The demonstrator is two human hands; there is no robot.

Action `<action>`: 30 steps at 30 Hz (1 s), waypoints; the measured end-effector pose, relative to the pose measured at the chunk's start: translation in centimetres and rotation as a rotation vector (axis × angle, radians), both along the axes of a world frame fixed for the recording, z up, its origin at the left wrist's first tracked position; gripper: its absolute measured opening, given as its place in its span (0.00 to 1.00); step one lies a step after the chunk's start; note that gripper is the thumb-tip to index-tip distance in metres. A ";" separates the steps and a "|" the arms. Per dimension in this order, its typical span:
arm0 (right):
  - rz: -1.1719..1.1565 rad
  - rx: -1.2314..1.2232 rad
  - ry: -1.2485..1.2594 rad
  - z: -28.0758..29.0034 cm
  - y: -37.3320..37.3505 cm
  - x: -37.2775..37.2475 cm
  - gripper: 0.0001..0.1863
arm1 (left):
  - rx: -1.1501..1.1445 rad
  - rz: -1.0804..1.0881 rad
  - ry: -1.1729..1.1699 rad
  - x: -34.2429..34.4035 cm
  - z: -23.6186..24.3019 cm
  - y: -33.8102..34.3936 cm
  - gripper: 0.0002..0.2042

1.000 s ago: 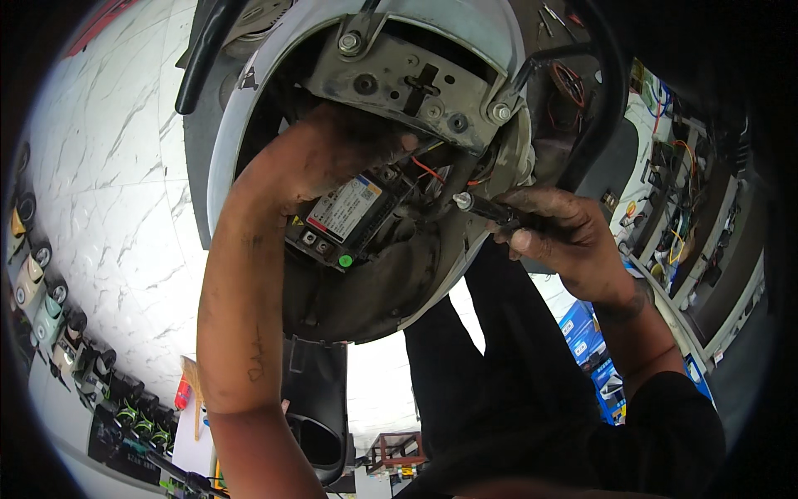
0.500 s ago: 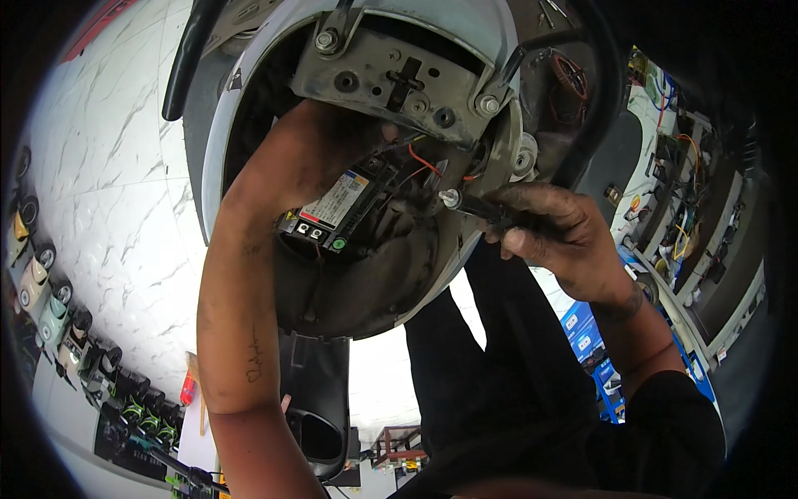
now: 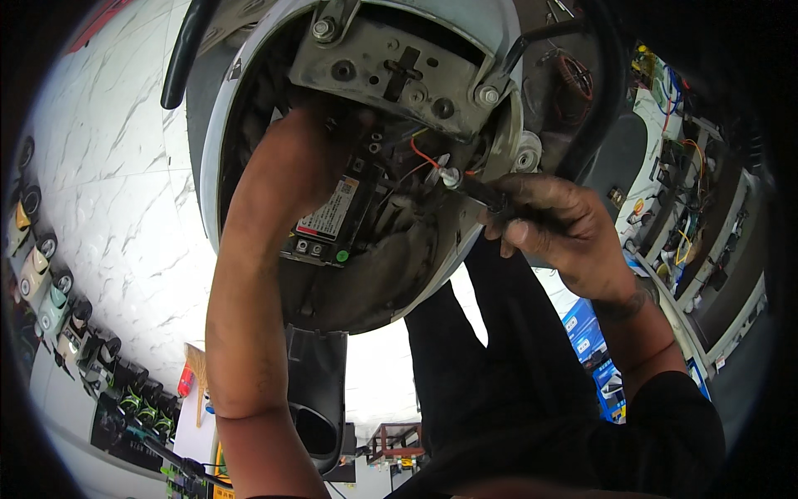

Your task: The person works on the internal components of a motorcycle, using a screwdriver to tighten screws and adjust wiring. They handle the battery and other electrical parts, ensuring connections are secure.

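Observation:
An open grey-white vehicle housing holds a metal mounting plate, a black labelled box with terminals and thin red and dark wires. My left hand reaches inside beside the box, below the plate, its fingers mostly hidden in shadow. My right hand grips a dark cylindrical part with a silver tip at the housing's right edge; the tip points in among the wires.
Black tubes flank the housing. Shelves with cables and parts stand at the right, small ride-on vehicles at the far left on pale tiles. A black plastic panel lies below, beside my dark-clothed legs.
The part in my right hand has risen slightly, its tip now higher and nearer the red wire. My left hand has shifted slightly inside the housing, its fingertips less visible than a second ago.

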State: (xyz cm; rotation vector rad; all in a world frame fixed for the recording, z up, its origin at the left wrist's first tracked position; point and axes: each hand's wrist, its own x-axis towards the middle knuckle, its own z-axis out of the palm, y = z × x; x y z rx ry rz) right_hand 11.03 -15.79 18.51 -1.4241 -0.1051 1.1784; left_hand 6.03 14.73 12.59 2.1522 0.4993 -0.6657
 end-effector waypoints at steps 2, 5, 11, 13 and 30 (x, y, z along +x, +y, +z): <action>-0.012 0.008 0.000 -0.1 0.0 -0.1 0.21 | 0.001 0.135 -0.025 -0.5 0.2 -0.1 0.23; -0.037 0.035 -0.005 -0.2 0.0 -0.2 0.22 | -0.101 0.305 -0.028 -0.7 -0.1 0.1 0.23; -0.026 0.049 -0.052 -0.4 0.0 -0.3 0.21 | -0.214 0.291 -0.244 -1.9 -1.3 -1.9 0.26; -0.046 0.055 -0.045 -0.4 0.0 -0.4 0.21 | -0.329 0.336 -0.252 -2.0 -1.6 -2.2 0.30; 0.038 -0.101 -0.162 0.1 1.3 -0.6 0.22 | -0.498 0.203 -0.119 -1.1 0.3 -0.7 0.30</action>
